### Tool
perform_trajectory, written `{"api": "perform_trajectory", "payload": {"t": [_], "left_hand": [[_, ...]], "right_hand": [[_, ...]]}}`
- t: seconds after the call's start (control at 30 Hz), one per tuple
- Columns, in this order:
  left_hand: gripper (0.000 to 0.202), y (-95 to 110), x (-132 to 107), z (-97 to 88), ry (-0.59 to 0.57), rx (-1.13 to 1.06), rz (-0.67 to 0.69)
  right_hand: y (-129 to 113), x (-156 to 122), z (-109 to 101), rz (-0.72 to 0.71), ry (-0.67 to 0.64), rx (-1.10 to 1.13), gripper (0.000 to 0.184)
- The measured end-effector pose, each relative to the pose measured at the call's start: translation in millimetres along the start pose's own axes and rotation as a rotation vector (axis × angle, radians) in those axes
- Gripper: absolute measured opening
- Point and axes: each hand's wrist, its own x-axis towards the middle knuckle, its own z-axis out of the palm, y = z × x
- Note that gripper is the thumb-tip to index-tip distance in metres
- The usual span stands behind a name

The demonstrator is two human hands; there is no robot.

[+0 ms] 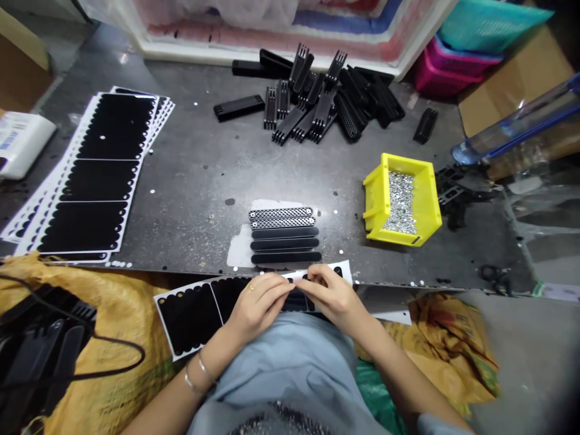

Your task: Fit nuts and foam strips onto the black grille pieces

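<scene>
Both my hands meet at the table's front edge, above a white-backed sheet of black stickers (185, 320) that lies across my lap. My left hand (263, 300) has its fingers pressed together, fingertips pointing right. Facing it, my right hand (334, 299) is closed in a pinch, its fingertips almost touching the left ones. Whatever lies between the fingertips is too small to make out. Just beyond the hands, narrow bars lie in a row: two with a lattice pattern (281, 213) and three smooth black ones (285, 244).
Slotted black handles (324, 109) are heaped at the back. A yellow bin (435, 211) of small metal parts (399, 202) stands on the right. Stacked sticker sheets (97, 175) lie left. A yellow sack (118, 338) holds black parts at lower left; pink tubs (446, 75) sit back right.
</scene>
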Motion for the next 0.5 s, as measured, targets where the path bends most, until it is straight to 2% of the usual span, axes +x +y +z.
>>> {"api": "perform_trajectory", "payload": {"t": [0.07,0.13,0.2,0.23,0.3,0.33,0.4,0.43,0.5], "left_hand": [[0.032,-4.9,0.3,2.5,-0.009,0.019,0.014],[0.031,-5.3,2.2,2.5,-0.007,0.05,0.032],[0.029,-1.0,6.0,-0.9,-0.006,0.069,0.08],[0.028,1.9,9.2,-4.7,0.0,0.071,0.111],[0.027,5.7,19.5,-17.4,0.029,0.076,0.133],[0.026,5.2,26.6,-26.0,0.067,0.096,0.088],[0.019,-2.1,43.4,-44.7,0.167,0.183,-0.124],[0.013,-8.9,51.8,-53.5,0.21,0.236,-0.262],[0.008,-25.6,65.8,-66.8,0.221,0.275,-0.479]], "right_hand": [[4.9,-3.2,-18.9,0.091,-0.066,0.301,0.006],[6.0,-4.4,-44.1,0.198,-0.066,0.633,0.015],[3.7,1.2,-65.6,0.273,0.049,0.846,0.021],[1.7,8.0,-72.1,0.292,0.128,0.85,0.021],[-2.8,29.9,-73.5,0.298,0.213,0.62,0.02],[-4.4,44.2,-68.5,0.265,0.216,0.44,0.021],[-4.8,75.4,-50.2,0.131,0.179,0.133,0.028],[-3.6,90.3,-38.9,0.049,0.157,0.04,0.031],[1.1,115.1,-17.5,-0.089,0.119,-0.058,0.028]]}}
